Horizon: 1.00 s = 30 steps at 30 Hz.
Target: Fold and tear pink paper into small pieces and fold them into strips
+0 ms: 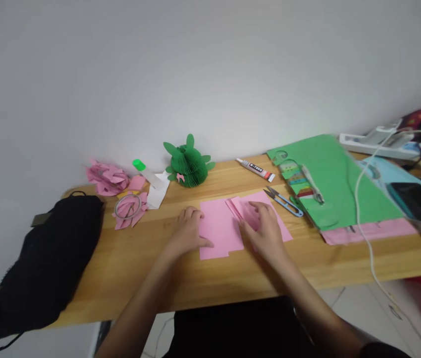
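Pink paper [217, 228] lies flat on the wooden table in front of me. My left hand [187, 232] rests at its left edge, thumb and fingers spread apart, with the thumb tip on the sheet. Across the middle of the sheet sits a narrow folded pink paper [235, 207]. My right hand [266, 231] grips this folded piece, its thumb at the lower end and the fingers curled over the right side. Part of the fold is hidden under that hand. Just beyond the right hand lie small blue-handled thread snips [285, 201].
Behind the paper stand a green honeycomb paper figure [190, 166] and a glue tube [255, 170]. Leftward are a glue stick [148, 175], pink scraps [108, 178], a tape roll [128, 207] and a black bag [49, 263]. Green sheets [344, 184], a cable [359, 219] and a phone [419, 209] lie right.
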Tool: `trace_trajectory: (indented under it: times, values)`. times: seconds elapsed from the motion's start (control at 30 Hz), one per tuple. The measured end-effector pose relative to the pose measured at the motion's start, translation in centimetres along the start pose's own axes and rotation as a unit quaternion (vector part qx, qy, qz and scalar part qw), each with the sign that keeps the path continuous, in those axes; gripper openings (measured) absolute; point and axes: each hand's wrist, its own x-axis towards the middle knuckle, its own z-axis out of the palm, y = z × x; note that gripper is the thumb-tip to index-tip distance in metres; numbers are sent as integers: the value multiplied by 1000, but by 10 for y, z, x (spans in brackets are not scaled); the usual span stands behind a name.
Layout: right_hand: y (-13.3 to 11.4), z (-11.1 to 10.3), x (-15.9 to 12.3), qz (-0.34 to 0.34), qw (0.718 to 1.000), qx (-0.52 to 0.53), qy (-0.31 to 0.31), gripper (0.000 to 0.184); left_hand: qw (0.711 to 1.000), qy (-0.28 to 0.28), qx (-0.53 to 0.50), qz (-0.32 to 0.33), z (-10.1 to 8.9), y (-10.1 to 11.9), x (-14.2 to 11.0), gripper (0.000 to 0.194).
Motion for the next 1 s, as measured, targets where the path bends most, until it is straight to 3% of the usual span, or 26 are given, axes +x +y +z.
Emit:
trace_trajectory:
  times: [0.07,0.2,0.37,0.53,0.67,0.77,0.87,0.93,1.0]
  values:
    - [-11,-3,-1,-12,1000,-2,-22,40,1000,-7,-5,0,-1,-1,2,63]
    - [-36,-3,2,-41,990,-3,-134,27,1000,-16,-21,10,0,-3,5,54]
    - [-56,10,13,-3,975,-22,-220,55,997,-18,-62,37,2,-6,5,43]
    - [-56,19,21,13,972,18,-235,56,988,4,-144,57,4,-8,3,42]
    - [-46,28,22,-4,979,93,-182,49,965,70,-251,40,11,-10,0,25]
    - [-38,32,19,3,983,133,-123,54,932,111,-343,22,18,-10,0,12]
    - [-38,31,16,42,960,243,-135,34,884,152,-442,-7,20,-8,1,33]
    - [-41,29,15,63,936,298,-175,23,810,164,-562,-43,18,-7,1,55]
    - [-44,29,14,69,928,310,-196,33,713,137,-685,-67,13,-7,0,53]
